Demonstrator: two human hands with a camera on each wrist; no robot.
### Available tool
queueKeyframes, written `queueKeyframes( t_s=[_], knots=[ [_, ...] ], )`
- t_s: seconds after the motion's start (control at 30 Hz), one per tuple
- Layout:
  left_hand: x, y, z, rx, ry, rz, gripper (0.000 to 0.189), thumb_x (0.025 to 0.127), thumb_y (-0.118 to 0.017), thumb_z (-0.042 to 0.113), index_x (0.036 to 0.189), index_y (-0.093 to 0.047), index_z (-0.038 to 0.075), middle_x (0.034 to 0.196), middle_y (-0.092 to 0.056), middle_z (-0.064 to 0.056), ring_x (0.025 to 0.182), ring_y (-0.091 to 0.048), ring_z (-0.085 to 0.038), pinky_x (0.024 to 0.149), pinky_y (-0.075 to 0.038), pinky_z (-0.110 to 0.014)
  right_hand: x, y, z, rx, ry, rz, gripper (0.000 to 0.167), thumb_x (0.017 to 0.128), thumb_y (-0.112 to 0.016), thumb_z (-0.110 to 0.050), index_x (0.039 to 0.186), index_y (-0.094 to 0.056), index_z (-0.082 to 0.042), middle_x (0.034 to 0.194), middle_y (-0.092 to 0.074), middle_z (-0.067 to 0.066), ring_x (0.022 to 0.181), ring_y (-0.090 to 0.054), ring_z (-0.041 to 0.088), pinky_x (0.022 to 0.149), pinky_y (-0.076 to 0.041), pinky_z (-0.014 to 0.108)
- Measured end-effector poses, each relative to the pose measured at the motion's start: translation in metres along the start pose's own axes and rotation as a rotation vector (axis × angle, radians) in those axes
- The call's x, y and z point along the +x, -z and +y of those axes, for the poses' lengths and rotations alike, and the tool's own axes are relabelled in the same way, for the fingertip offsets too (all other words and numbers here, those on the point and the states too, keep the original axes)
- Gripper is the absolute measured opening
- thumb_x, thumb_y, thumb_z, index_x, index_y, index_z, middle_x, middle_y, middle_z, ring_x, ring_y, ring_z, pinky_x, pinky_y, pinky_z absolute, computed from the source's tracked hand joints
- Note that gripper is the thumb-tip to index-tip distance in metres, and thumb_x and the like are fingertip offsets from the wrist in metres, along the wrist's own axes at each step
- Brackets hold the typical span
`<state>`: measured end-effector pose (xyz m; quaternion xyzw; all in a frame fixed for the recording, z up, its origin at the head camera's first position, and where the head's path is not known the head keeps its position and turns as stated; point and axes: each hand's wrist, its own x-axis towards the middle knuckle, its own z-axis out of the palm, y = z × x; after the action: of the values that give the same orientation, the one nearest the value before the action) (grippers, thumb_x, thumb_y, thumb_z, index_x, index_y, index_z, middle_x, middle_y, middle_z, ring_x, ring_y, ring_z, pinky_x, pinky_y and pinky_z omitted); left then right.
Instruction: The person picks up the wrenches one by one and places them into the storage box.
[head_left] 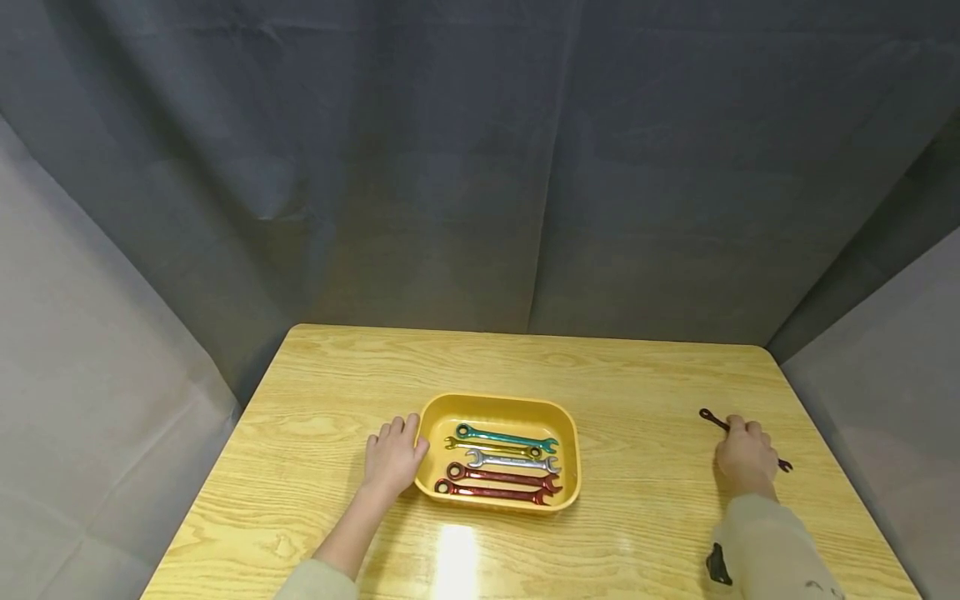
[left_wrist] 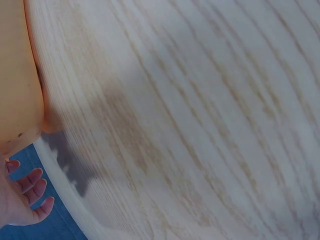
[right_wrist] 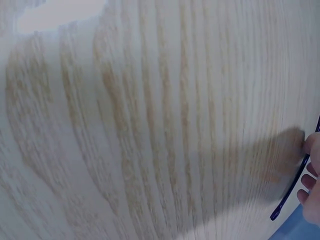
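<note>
At the left end of a yellow plastic tray [head_left: 570, 417], my left hand [head_left: 392, 454] rests with its thumb beside the rim. Loosely bent fingers [left_wrist: 37, 187] of that hand show in the left wrist view, near the tray's wall [left_wrist: 17, 75]. Far to the right, my right hand [head_left: 747, 458] grips a dark combination wrench [head_left: 712, 417] around its middle, low over the table. One end of the wrench [right_wrist: 280, 210] sticks out past the fingers in the right wrist view. The hand hides the middle of the shaft.
Inside the tray lie a teal wrench [head_left: 506, 437], a gold wrench [head_left: 491, 448], a silver wrench [head_left: 510, 461] and two red wrenches, roughly parallel. The wooden table [head_left: 637, 392] ends at a dark curtain [head_left: 450, 208] behind, with light grey cloth [head_left: 97, 375] on the sides.
</note>
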<state>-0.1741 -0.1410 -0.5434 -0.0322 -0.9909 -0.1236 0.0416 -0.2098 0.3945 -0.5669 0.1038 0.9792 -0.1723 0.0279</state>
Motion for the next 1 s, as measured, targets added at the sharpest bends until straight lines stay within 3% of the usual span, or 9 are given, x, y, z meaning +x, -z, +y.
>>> queueKeyframes(
  t_s=[0.37,0.7,1.0],
  knots=[
    [0.0,0.0,0.0,0.01,-0.006,0.007,0.035,0.092,-0.043,0.032,0.12,-0.046,0.012,0.103,-0.054,-0.012,0.087,-0.05,-0.028,0.07,-0.039,-0.042,0.003,0.007,0.001,0.013,-0.057,-0.094,0.042,0.091,-0.033,-0.007,0.13,-0.029,0.009,0.121,-0.025,0.038,0.106,-0.031,0.056,0.079,-0.034,0.062],
    [-0.001,0.001,0.001,0.005,-0.005,0.005,0.035,0.092,-0.043,0.032,0.12,-0.046,0.012,0.103,-0.054,-0.012,0.088,-0.05,-0.027,0.07,-0.039,-0.042,0.001,0.01,-0.003,0.006,-0.012,-0.057,0.032,0.095,-0.034,-0.006,0.124,-0.037,0.007,0.109,-0.033,0.037,0.099,-0.036,0.055,0.074,-0.036,0.06],
    [-0.001,0.0,0.0,0.002,-0.005,0.005,0.035,0.092,-0.043,0.032,0.121,-0.046,0.012,0.105,-0.054,-0.012,0.089,-0.05,-0.028,0.071,-0.039,-0.042,0.002,0.014,-0.007,-0.01,-0.022,-0.099,0.027,0.095,-0.035,-0.003,0.12,-0.038,0.006,0.107,-0.035,0.037,0.093,-0.038,0.057,0.064,-0.039,0.056]
  ],
)
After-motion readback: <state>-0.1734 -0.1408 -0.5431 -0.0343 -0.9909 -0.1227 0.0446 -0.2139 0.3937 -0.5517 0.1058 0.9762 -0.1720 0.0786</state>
